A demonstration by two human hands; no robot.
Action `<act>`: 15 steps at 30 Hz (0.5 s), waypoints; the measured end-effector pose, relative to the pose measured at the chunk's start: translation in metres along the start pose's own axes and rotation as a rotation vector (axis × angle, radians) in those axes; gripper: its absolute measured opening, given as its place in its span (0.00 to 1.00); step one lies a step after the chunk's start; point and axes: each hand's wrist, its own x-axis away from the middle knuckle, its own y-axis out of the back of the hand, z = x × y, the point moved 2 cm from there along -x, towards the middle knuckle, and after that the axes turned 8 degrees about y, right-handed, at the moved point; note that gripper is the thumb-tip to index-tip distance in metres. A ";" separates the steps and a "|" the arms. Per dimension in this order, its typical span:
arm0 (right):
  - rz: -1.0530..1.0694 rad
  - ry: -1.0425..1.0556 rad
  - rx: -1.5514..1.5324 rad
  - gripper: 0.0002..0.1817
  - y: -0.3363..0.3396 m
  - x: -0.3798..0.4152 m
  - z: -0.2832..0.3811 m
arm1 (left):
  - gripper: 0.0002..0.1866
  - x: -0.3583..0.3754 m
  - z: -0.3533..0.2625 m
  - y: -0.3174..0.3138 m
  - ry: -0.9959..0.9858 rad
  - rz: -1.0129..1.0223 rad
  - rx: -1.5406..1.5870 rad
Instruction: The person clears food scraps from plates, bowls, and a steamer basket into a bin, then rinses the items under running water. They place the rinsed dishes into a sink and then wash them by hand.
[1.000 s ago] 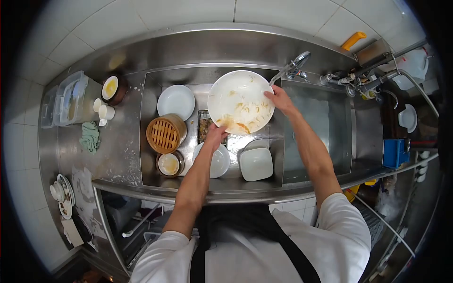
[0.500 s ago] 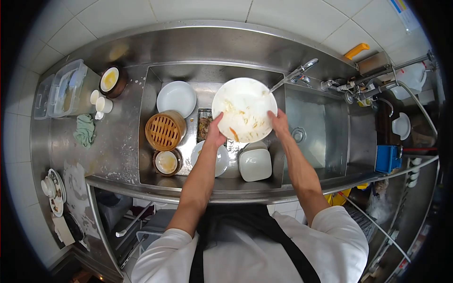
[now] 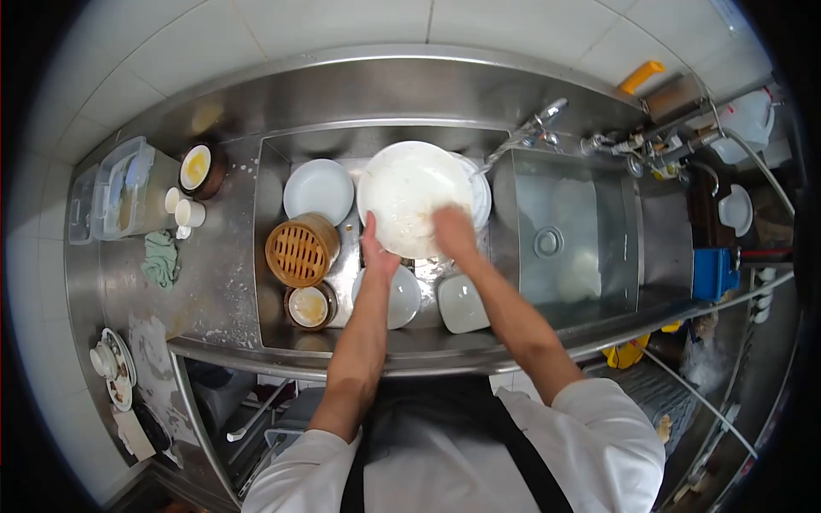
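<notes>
One large white plate (image 3: 409, 198) is in my hands over the left sink basin (image 3: 272, 256): my left hand (image 3: 376, 252) pinches its lower rim, and my right hand (image 3: 453, 232) lies blurred on its face, so I cannot tell whether those fingers are spread. I judge it mostly rinsed. Below my fingers, a bowl (image 3: 398, 296), square dish (image 3: 463, 303) and bamboo steamer (image 3: 301, 249) remain unwashed.

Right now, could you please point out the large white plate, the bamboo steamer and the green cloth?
Large white plate (image 3: 409, 190), head view, on its bare upper face.
Bamboo steamer (image 3: 299, 251), head view, on its slatted top.
Green cloth (image 3: 160, 257), head view, on its crumpled middle.
</notes>
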 end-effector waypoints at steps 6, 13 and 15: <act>-0.200 -0.638 -0.736 0.26 0.039 0.009 -0.021 | 0.31 0.017 -0.012 0.010 -0.035 -0.037 -0.135; -0.161 -0.626 -0.249 0.15 0.130 0.049 0.044 | 0.24 -0.031 0.064 0.087 0.291 -0.289 -0.406; -0.272 -0.619 -0.330 0.19 0.095 0.076 0.012 | 0.22 -0.016 0.092 0.067 0.186 -0.419 -0.404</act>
